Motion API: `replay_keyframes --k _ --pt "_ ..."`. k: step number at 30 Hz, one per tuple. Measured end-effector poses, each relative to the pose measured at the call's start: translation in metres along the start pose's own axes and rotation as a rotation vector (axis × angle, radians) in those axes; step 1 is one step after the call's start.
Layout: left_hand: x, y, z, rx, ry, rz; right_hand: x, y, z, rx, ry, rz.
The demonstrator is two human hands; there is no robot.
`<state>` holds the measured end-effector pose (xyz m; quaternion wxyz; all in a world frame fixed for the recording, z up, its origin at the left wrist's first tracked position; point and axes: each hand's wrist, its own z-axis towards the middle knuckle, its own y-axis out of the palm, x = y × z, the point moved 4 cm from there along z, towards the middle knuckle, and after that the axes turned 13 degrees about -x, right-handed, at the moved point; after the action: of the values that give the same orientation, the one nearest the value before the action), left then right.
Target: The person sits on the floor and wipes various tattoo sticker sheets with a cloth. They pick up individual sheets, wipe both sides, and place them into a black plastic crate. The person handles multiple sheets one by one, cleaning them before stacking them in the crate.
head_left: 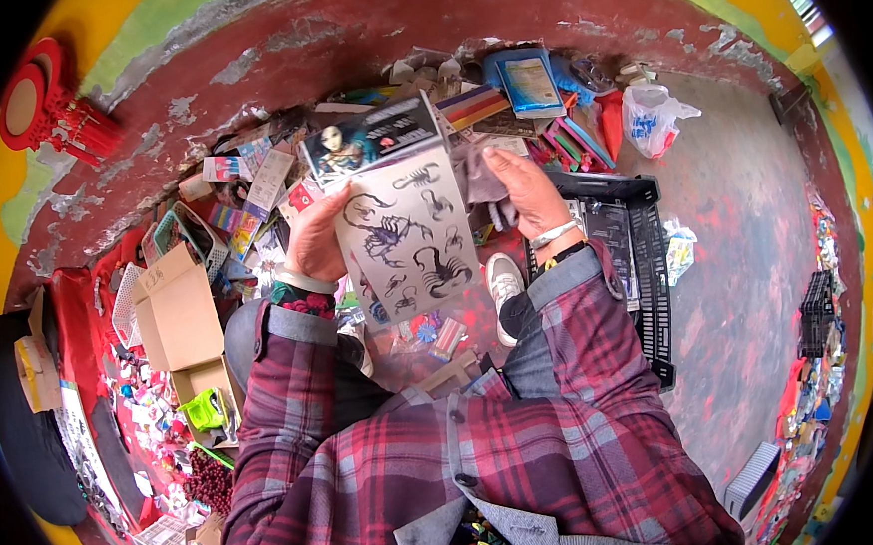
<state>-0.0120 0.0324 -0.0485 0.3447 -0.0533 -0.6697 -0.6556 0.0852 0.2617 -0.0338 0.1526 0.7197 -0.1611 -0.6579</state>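
Observation:
A pale tattoo sheet (413, 241) printed with several dark scorpions is pinched at its left edge by my left hand (317, 237), thumb on top. Along the sheet's upper edge sits a dark header card (377, 139) with a picture on it. Just right of the sheet, my right hand (539, 194) grips a crumpled grey-purple cloth (484, 187) between thumb and fingers. The cloth lies close beside the sheet's upper right edge; whether they touch I cannot tell.
A black plastic crate (659, 316) stands right of my shoe (503, 289). Mixed packets and a blue-covered pack (530, 86) are heaped along the wall. A white plastic bag (656, 118) lies at the back right. On the left are an open cardboard box (179, 312) and white baskets (127, 304).

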Motion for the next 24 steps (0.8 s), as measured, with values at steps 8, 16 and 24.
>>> replay_keyframes --k 8,16,24 --pt "-0.015 -0.003 0.015 0.271 0.037 -0.007 0.029 0.035 0.006 -0.164 0.212 0.101" --pt "-0.034 0.018 0.013 0.075 -0.051 -0.141 0.048 0.009 0.015 0.044 0.092 0.388" --pt "-0.042 0.003 0.015 0.179 -0.048 -0.162 0.008 -0.025 0.001 0.581 -0.281 -0.388"
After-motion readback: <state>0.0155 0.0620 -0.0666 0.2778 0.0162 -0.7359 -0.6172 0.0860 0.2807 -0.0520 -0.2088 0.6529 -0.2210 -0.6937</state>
